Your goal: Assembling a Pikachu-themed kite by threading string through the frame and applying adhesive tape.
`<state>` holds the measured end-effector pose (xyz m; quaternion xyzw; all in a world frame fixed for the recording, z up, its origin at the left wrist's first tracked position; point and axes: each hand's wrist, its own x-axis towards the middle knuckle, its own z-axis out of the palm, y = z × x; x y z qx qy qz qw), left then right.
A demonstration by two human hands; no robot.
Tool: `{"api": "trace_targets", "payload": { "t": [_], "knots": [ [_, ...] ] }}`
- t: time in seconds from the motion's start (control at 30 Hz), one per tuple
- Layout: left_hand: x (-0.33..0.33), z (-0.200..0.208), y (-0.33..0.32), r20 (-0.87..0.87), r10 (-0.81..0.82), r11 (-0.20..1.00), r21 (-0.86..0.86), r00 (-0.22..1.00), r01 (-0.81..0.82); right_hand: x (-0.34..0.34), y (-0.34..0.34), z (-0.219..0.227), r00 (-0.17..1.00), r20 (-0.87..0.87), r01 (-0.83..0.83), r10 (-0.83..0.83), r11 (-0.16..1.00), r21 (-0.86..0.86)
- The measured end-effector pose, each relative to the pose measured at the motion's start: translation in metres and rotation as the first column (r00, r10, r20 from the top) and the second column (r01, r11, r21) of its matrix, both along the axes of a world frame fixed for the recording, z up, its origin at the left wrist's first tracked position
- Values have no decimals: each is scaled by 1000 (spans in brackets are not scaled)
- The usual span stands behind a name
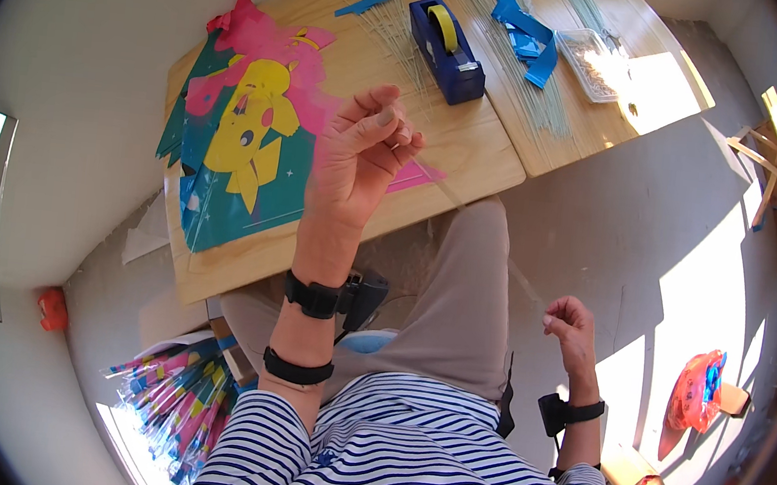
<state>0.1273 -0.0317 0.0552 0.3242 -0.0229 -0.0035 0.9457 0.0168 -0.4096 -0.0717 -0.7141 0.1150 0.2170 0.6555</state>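
Note:
My left hand (pixel 367 146) is raised over the near edge of the wooden table, thumb and fingers pinched together. Low to the right, beyond my knee, my right hand (pixel 573 326) is also closed in a pinch. A faint, thin translucent strip (pixel 524 285) runs slantwise between the two hands; whether it is tape or a flat rod I cannot tell. Left of and under my left hand lies a printed sheet (pixel 270 202), dark green and pink with a yellow cartoon figure (pixel 246 138), like a kite sail. More such sheets seem stacked beneath it.
On the wooden table (pixel 487 163) stand a dark blue tape dispenser (pixel 458 77) and a clear tub (pixel 594 67) of small pale pieces. Thin clear sticks (pixel 540 107) and blue ribbons (pixel 540 64) lie around. Rolled colourful bundles (pixel 183 391) are at lower left, an orange bag (pixel 696 393) at right.

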Motion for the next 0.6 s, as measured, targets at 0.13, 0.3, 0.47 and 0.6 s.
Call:
{"api": "trace_targets", "payload": {
  "t": [0.13,0.3,0.47,0.6],
  "knots": [
    [-57,5,41,105,128,991,33,986,-132,10,16,15,992,110,-55,58,998,-35],
    [-137,12,96,193,345,913,157,918,-376,28,52,51,961,211,-177,180,984,-35],
    [-210,12,144,154,508,833,161,848,-529,45,91,72,884,308,-330,351,936,-120],
    [-256,7,174,193,577,792,105,793,-602,50,135,96,805,407,-405,432,901,-155]
  ]
}}
